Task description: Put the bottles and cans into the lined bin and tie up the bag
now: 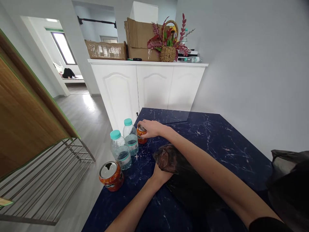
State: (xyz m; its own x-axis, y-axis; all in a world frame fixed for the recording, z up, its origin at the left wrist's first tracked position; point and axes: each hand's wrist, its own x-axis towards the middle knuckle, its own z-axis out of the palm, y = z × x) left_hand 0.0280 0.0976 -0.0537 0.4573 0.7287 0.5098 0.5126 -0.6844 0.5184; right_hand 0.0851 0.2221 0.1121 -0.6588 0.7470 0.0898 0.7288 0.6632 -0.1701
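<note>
My right hand [151, 128] reaches across the dark blue marbled table [205, 129] and has its fingers around the top of an orange can [142, 139]. My left hand [161, 174] is at a black plastic bag [190, 183], its fingers hidden under the plastic. Two clear bottles with teal caps, one nearer [121, 153] and one farther [131, 140], stand upright along the table's left edge, beside the held can. Closest to me on that edge stands another orange can [112, 179], its top opened.
Another black bag [289, 180] lies at the right edge. Behind the table, a white cabinet [120, 83] holds cardboard boxes [106, 51] and a flower basket [168, 54]. A metal rack [41, 183] stands at left. A person [68, 73] is in the far room.
</note>
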